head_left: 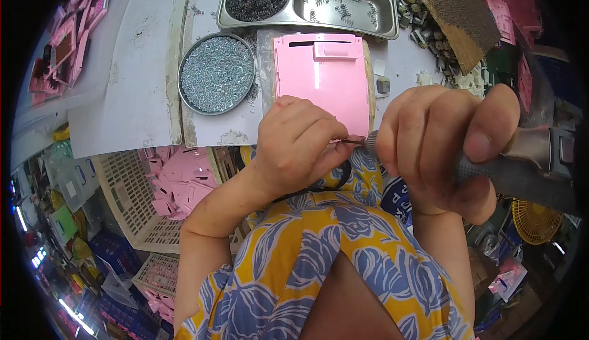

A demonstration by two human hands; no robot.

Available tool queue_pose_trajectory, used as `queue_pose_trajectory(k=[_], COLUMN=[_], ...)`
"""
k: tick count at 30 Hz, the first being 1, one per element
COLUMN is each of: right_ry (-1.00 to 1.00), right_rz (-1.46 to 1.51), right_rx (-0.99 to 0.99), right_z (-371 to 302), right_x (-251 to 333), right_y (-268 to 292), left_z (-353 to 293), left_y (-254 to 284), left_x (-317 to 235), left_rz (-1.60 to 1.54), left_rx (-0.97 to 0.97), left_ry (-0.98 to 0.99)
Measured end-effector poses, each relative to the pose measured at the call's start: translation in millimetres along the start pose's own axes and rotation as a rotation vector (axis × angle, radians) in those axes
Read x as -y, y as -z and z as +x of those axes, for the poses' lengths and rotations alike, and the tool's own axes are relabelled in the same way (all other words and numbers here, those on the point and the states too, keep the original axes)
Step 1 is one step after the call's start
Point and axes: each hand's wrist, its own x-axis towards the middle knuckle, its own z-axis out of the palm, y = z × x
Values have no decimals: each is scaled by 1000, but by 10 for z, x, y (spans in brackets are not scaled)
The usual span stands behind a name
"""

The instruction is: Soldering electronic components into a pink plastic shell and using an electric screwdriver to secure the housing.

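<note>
My right hand point(438, 146) is wrapped round a grey electric screwdriver point(521, 171), its bit pointing left. At the bit's tip, the fingers of my left hand point(300, 140) are pinched together, closed on something too small to make out. Just beyond both hands lies a flat pink plastic panel point(319, 88) with a dark slot and a raised pink tab point(335, 50) at its far end. My left hand covers the panel's near left corner. A round dish point(182, 76) filled with small silvery screws point(218, 73) stands left of the panel.
A metal tray point(392, 18) with springs in its compartments stands at the back. Small metal parts point(423, 33) and a brown cardboard piece point(460, 21) are at far right. Below the table's left edge, a crate point(132, 199) holds pink panels point(184, 177). More pink parts point(70, 39) lie far left.
</note>
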Motion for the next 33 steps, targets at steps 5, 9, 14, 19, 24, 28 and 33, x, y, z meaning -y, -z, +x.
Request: queue_pose_trajectory(k=[5,9,14,19,24,28,33], right_ry=[35,0,-64,-99,-85,-98,31], right_rz=[-20,-128,-154,-270,-398,-159,-124], right_rx=[17,-101,-213,-131,-34,-119,-61], right_z=[-44,-305,-543,-577,-601,-526,-292], right_x=[123,63,-206,-263,-313,-150,-24], right_y=[140,264,248,291,301,288,214], left_z=[-47,-45,-70,-46,-84,-98,-124], left_y=[-15,-4,-130,-144,-133,-198,-231], left_x=[-9,56,158,136,137,75,-5], left_rz=[55,-4,-76,-139,-107,-50,-94], left_rx=[142,170,196,230,276,220,217], left_ry=[128,206,190,300,263,99,90])
